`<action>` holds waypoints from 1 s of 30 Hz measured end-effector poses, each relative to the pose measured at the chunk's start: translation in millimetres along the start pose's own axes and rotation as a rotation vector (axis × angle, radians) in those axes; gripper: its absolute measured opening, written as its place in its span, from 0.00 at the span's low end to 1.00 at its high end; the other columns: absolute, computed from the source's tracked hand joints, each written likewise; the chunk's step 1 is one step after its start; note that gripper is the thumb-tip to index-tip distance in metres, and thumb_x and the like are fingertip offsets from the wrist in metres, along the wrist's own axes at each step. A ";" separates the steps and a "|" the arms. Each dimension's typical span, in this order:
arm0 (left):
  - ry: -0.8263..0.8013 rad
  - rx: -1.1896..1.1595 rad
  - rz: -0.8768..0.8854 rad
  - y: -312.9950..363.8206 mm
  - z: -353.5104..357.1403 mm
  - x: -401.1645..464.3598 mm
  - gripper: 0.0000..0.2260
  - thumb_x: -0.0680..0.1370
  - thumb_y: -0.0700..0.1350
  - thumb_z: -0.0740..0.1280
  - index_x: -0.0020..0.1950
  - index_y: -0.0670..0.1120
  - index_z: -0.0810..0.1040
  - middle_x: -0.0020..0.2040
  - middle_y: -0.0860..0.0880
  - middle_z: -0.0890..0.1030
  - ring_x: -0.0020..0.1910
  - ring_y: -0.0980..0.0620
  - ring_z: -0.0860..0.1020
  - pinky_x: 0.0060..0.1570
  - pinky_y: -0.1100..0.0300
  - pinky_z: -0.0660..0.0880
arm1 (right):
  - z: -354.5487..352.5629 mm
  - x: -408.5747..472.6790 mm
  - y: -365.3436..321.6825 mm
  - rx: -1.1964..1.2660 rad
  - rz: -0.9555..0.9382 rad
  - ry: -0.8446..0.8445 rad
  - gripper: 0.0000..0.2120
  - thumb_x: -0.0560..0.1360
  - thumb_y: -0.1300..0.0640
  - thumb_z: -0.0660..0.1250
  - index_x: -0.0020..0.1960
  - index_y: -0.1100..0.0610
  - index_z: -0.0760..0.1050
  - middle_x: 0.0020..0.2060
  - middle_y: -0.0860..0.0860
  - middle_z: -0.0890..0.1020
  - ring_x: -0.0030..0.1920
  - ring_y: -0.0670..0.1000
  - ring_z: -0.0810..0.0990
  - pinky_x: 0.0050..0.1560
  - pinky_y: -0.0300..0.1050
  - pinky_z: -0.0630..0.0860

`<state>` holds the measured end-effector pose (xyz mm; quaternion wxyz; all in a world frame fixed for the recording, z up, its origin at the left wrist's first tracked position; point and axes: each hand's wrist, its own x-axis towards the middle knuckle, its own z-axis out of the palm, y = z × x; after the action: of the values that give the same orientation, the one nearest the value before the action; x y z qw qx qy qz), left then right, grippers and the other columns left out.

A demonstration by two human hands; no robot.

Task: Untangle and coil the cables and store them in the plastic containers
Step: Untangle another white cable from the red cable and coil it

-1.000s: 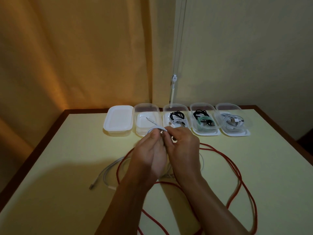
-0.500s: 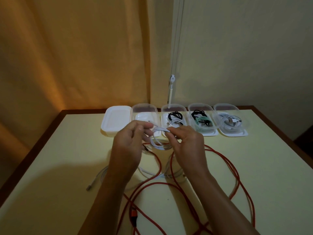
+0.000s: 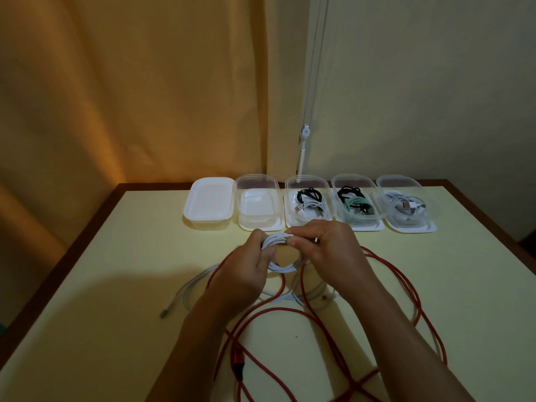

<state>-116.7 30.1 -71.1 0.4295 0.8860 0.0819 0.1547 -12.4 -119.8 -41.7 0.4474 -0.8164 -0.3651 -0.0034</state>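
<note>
Above the middle of the table, both hands hold a small white cable coil (image 3: 280, 267). My left hand (image 3: 246, 271) grips its left side. My right hand (image 3: 327, 250) pinches the bundled strands at the top. A long red cable (image 3: 403, 288) lies in loose loops under and around my arms. Another white cable (image 3: 185, 294) trails on the table to the left, partly hidden by my hands. Along the far edge stands a row of plastic containers: a closed one (image 3: 209, 203), an open empty one (image 3: 258, 206), and three holding cables (image 3: 309, 206) (image 3: 358, 206) (image 3: 406, 208).
The table (image 3: 87, 314) has a dark brown rim. A curtain (image 3: 145, 82) hangs behind on the left, and a blind cord (image 3: 304, 132) hangs by the wall near the containers.
My hands have come closer together and the white cable is now gathered into a tighter coil between them. The view has shifted slightly.
</note>
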 end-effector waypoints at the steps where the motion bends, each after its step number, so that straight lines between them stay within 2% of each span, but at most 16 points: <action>1: 0.020 0.005 -0.002 -0.4 1.9 -1.1 0.11 0.80 0.59 0.53 0.49 0.55 0.69 0.36 0.51 0.76 0.37 0.51 0.75 0.42 0.41 0.74 | 0.5 -0.2 -0.3 0.032 0.032 -0.015 0.09 0.76 0.60 0.73 0.55 0.53 0.86 0.42 0.44 0.86 0.45 0.39 0.81 0.44 0.25 0.72; 3: 0.061 -0.004 -0.027 -2.9 5.6 -0.6 0.14 0.79 0.62 0.52 0.50 0.54 0.68 0.36 0.50 0.75 0.37 0.49 0.76 0.41 0.40 0.75 | 2.5 -1.0 -0.4 0.079 0.077 -0.026 0.09 0.76 0.60 0.73 0.55 0.52 0.86 0.39 0.38 0.83 0.45 0.38 0.81 0.44 0.25 0.72; 5: 0.078 -0.042 -0.075 -3.6 10.0 1.6 0.14 0.79 0.61 0.52 0.51 0.53 0.69 0.37 0.51 0.76 0.39 0.53 0.77 0.43 0.43 0.76 | 4.7 -1.0 1.2 0.084 0.088 0.003 0.09 0.76 0.60 0.73 0.54 0.50 0.86 0.38 0.37 0.82 0.44 0.38 0.81 0.43 0.26 0.72; 7: 0.073 -0.091 -0.102 -2.9 14.9 4.6 0.09 0.83 0.52 0.55 0.54 0.49 0.70 0.38 0.54 0.75 0.38 0.60 0.75 0.44 0.51 0.75 | 7.4 -0.3 3.1 0.075 0.087 0.046 0.08 0.76 0.59 0.73 0.54 0.51 0.86 0.40 0.40 0.80 0.44 0.36 0.78 0.44 0.26 0.70; 9: 0.072 -0.155 -0.147 -0.5 18.4 8.1 0.08 0.85 0.46 0.55 0.57 0.47 0.72 0.39 0.54 0.76 0.39 0.59 0.75 0.43 0.53 0.75 | 9.9 -0.2 3.4 0.079 0.096 0.079 0.08 0.76 0.59 0.73 0.54 0.51 0.86 0.41 0.43 0.80 0.45 0.34 0.77 0.44 0.25 0.70; 10: 0.075 -0.212 -0.164 0.2 19.2 9.2 0.08 0.85 0.45 0.55 0.58 0.47 0.73 0.39 0.53 0.76 0.38 0.57 0.75 0.41 0.54 0.75 | 10.7 -0.3 3.0 0.083 0.097 0.093 0.08 0.76 0.59 0.73 0.54 0.52 0.86 0.42 0.44 0.81 0.45 0.35 0.78 0.44 0.25 0.70; 13: 0.002 -0.481 -0.215 4.0 14.0 10.4 0.09 0.85 0.44 0.54 0.55 0.49 0.74 0.35 0.54 0.76 0.29 0.60 0.69 0.28 0.68 0.66 | 7.7 0.1 3.0 0.122 0.110 0.105 0.08 0.75 0.60 0.73 0.53 0.52 0.86 0.42 0.45 0.84 0.43 0.37 0.80 0.44 0.27 0.72; 16: -0.119 -0.637 -0.216 7.5 7.6 10.7 0.10 0.85 0.46 0.54 0.52 0.45 0.72 0.32 0.55 0.71 0.28 0.60 0.63 0.25 0.68 0.59 | 2.9 0.0 4.6 0.170 0.158 0.039 0.08 0.78 0.60 0.70 0.53 0.52 0.86 0.45 0.45 0.86 0.45 0.38 0.82 0.46 0.28 0.74; 19: -0.083 -0.592 -0.259 11.2 9.9 11.8 0.13 0.85 0.49 0.54 0.43 0.46 0.69 0.30 0.55 0.67 0.26 0.60 0.61 0.24 0.70 0.59 | 5.5 -1.3 5.2 0.141 0.176 0.045 0.10 0.79 0.60 0.68 0.52 0.50 0.86 0.47 0.44 0.84 0.48 0.36 0.80 0.47 0.26 0.72; 22: -0.063 -0.498 -0.212 14.9 14.1 10.1 0.15 0.85 0.50 0.53 0.40 0.47 0.66 0.28 0.57 0.66 0.25 0.61 0.63 0.25 0.72 0.62 | 6.8 -1.1 4.5 0.088 0.162 0.128 0.10 0.78 0.61 0.69 0.51 0.49 0.85 0.45 0.40 0.78 0.47 0.32 0.75 0.46 0.24 0.68; 27: -0.034 -0.532 -0.197 20.1 10.9 9.2 0.15 0.85 0.49 0.52 0.40 0.46 0.65 0.27 0.57 0.65 0.25 0.61 0.63 0.25 0.72 0.61 | 11.0 -2.2 -3.9 0.040 0.136 0.252 0.09 0.75 0.61 0.73 0.50 0.49 0.86 0.45 0.41 0.85 0.48 0.38 0.79 0.50 0.29 0.72; 30: -0.019 -0.552 -0.206 22.3 9.9 9.2 0.15 0.86 0.48 0.51 0.40 0.46 0.65 0.28 0.56 0.64 0.26 0.60 0.60 0.25 0.70 0.60 | 10.6 -2.5 -8.9 0.073 0.170 0.192 0.11 0.77 0.62 0.68 0.51 0.50 0.86 0.46 0.42 0.86 0.48 0.38 0.82 0.51 0.29 0.75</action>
<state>-104.4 11.7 -57.4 0.6683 0.7242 0.1224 0.1184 -22.9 -110.6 -42.5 0.5083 -0.8236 -0.2498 -0.0303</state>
